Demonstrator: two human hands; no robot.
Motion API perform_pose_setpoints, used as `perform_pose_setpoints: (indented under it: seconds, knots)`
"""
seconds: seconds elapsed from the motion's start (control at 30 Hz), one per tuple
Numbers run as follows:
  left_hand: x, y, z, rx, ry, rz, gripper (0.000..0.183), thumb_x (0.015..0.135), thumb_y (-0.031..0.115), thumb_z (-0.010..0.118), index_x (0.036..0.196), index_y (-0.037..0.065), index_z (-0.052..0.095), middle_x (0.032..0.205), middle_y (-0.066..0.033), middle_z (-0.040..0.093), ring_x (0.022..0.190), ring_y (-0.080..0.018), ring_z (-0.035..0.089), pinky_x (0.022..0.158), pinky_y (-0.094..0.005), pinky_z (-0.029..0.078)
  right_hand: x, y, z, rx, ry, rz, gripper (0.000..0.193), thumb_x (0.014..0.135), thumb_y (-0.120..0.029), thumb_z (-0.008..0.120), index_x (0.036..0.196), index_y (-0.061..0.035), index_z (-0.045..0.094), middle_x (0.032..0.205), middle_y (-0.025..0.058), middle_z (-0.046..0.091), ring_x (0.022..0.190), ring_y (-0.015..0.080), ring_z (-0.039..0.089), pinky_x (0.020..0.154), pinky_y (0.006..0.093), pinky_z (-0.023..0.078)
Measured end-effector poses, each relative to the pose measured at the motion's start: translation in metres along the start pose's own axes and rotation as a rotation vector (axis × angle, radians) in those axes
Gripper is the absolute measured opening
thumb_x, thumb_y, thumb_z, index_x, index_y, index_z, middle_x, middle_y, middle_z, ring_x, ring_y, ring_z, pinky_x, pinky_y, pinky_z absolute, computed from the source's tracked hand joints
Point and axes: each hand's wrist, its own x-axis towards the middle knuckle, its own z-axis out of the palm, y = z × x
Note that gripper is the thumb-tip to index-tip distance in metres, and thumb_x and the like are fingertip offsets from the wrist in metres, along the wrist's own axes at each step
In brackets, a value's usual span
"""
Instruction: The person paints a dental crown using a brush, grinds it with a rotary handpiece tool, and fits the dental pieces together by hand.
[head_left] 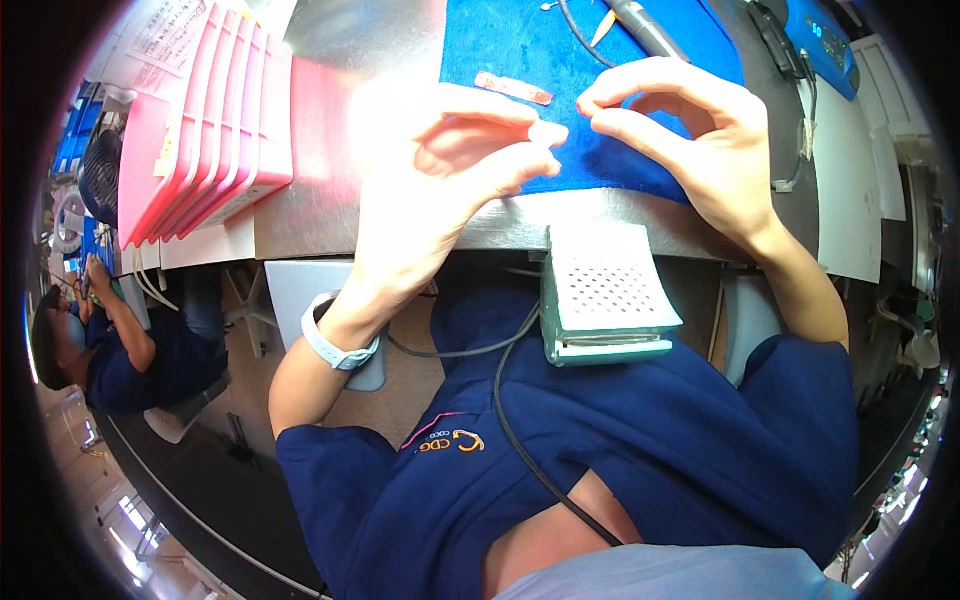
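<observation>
My left hand (440, 165) hovers over the near edge of a blue cloth (620, 165), with thumb and fingertips pinched together. Glare washes out its fingertips, and whatever they hold is too small to name. To its right, my right hand (700, 130) also pinches thumb against forefinger. A tiny reddish spot shows at those tips, but I cannot tell what it is. The two hands are a short gap apart. Just beyond them, a small clear strip with reddish parts (513, 88) lies on the cloth.
Stacked pink trays (215, 130) stand at the left, beside papers. A dark pen-shaped tool (645, 30) with a cable lies at the back; a blue device (822, 45) stands right. A perforated box (610, 290) sits at the table's front edge. Another person (140, 350) sits far left.
</observation>
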Motion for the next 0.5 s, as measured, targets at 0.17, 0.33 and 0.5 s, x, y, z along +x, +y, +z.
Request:
perform_pose_setpoints:
  seconds: [0.17,0.33,0.5]
  knots:
    - [0.002,-0.001,0.001,0.048,0.027,0.008,0.024,0.087,0.004,0.072,0.109,-0.004,0.065,0.113,-0.0163,0.068,0.093,-0.0216,0.07,0.081,-0.029,0.058,-0.001,-0.006,0.001,0.147,0.004,-0.057,0.015,0.086,-0.008,0.073,0.1,-0.0047,0.074,0.095,0.0032,0.073,0.084,0.0107,0.066,0.072,0.0235,0.052]
    - [0.002,0.0,0.003,0.09,0.021,0.023,0.024,0.095,0.007,0.064,0.115,-0.005,0.059,0.106,-0.0212,0.071,0.089,-0.0243,0.072,0.073,-0.0297,0.057,0.003,0.009,-0.002,-0.092,-0.068,0.08,0.014,0.086,-0.012,0.073,0.098,-0.0055,0.073,0.091,0.0043,0.072,0.078,0.0103,0.064,0.068,0.0239,0.05]
    - [0.003,0.001,0.004,0.04,0.06,0.003,0.024,0.091,0.009,0.07,0.112,-0.001,0.065,0.112,-0.0152,0.069,0.087,-0.0204,0.071,0.067,-0.0263,0.056,0.004,0.009,-0.013,-0.313,-0.036,0.027,0.015,0.085,-0.015,0.073,0.096,-0.0054,0.071,0.082,0.0039,0.066,0.07,0.0109,0.061,0.064,0.0242,0.049]
